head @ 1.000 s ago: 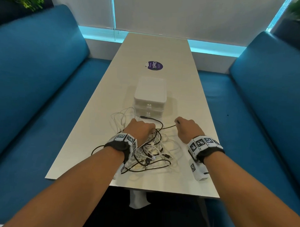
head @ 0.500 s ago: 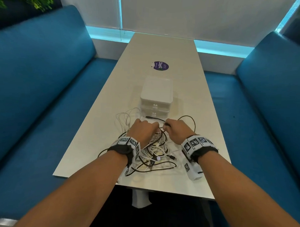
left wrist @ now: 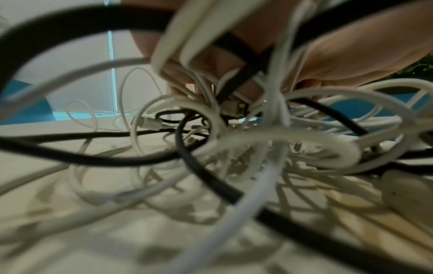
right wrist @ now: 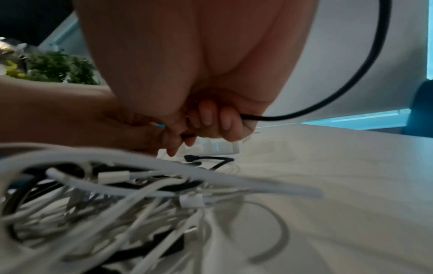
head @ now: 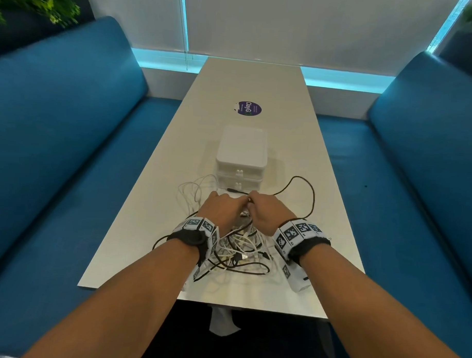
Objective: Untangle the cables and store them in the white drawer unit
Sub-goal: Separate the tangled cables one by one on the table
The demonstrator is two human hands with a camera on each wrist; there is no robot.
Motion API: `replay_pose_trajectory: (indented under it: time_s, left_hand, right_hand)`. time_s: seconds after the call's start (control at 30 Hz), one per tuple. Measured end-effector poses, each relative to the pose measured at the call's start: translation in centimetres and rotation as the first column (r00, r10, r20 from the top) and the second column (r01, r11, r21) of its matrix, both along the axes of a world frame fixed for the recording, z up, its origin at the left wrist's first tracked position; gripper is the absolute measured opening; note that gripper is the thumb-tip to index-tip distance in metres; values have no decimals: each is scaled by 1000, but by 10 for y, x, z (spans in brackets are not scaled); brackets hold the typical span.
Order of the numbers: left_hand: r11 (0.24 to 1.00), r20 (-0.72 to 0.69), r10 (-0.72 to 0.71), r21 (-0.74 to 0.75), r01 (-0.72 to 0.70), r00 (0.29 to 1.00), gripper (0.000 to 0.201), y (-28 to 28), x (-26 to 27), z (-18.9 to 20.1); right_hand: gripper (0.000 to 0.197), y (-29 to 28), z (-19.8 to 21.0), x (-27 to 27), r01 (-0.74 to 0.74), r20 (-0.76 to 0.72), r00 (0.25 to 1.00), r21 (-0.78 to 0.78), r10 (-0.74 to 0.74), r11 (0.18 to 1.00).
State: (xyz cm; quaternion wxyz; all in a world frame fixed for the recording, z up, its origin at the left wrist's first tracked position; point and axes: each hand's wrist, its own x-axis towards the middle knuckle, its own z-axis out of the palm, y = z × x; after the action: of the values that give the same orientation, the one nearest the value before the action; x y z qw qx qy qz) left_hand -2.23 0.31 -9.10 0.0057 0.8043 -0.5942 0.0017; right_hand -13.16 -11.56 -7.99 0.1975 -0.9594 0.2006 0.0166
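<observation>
A tangle of white and black cables (head: 240, 251) lies on the white table (head: 148, 202) near its front edge. My left hand (head: 223, 208) grips a bunch of the tangled cables (left wrist: 234, 87) from above. My right hand (head: 268, 209) is right beside it, fingers curled round a black cable (right wrist: 328, 103) that arcs out in a loop (head: 309, 192) to the right. The black cable's plug end (head: 231, 190) lies in front of the white drawer unit (head: 241, 155), which stands just beyond my hands with both drawers closed.
A round purple sticker (head: 249, 109) lies on the table beyond the drawer unit. Blue sofas (head: 57, 135) run along both sides of the table. Plants (head: 40, 0) stand behind the left sofa.
My right hand has moved left, from apart at the table's right to right beside my left hand. The black cable now bows out in a loop on the right.
</observation>
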Motion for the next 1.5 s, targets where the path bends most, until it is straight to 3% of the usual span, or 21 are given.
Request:
replay_pose_trajectory:
  time_s: [0.2, 0.37, 0.43, 0.53, 0.67, 0.73, 0.9, 1.0, 1.13, 1.27, 1.4, 1.5]
  left_hand:
    - [1000, 38, -9, 26, 8, 999, 12, -1, -1, -1]
    - [998, 26, 26, 54, -27, 999, 26, 3, 15, 5]
    - [1000, 33, 5, 22, -5, 999, 21, -2, 14, 8]
    - [1000, 25, 7, 5, -7, 1000, 15, -7, 9, 8]
    - [999, 50, -4, 43, 2, 999, 12, -8, 6, 10]
    - [999, 41, -11, 38, 9, 999, 5, -8, 3, 12]
    - [999, 53, -16, 51, 14, 998, 19, -8, 1, 15]
    - [1000, 68, -4, 17, 3, 998, 2, -6, 4, 13]
    - [999, 33, 6, 45, -7, 999, 20, 0, 11, 13]
    - [995, 91, -21, 102, 12, 996, 13, 1, 13, 16]
    - [984, 124, -18, 177, -5, 992, 16, -6, 8, 22]
    - [981, 121, 3, 191, -26, 993, 19, -10, 3, 27]
  right_hand:
    - [23, -13, 1, -5, 90, -105, 991, 60, -84, 994]
    - [18, -49, 3, -30, 248, -110, 962, -20, -249, 968]
    - [20, -47, 4, -32, 280, -89, 955, -30, -282, 959]
    - [38, -33, 6, -24, 325, 21, 945, 83, -327, 942]
    - [27, -18, 10, -8, 212, 70, 972, 140, -223, 967]
    - [25, -10, 10, -2, 141, 23, 989, 129, -145, 982]
    - [25, -5, 11, 6, 60, -113, 993, 148, -43, 987]
    - [24, -11, 14, 0, 92, -77, 994, 158, -80, 983]
    - [24, -36, 14, -20, 191, -121, 977, 143, -175, 971]
    - [23, -58, 13, -38, 290, -185, 946, 110, -267, 951]
    - [31, -47, 9, -31, 364, -208, 914, 35, -350, 931]
    - [52, -29, 12, -17, 309, -134, 946, 84, -296, 947]
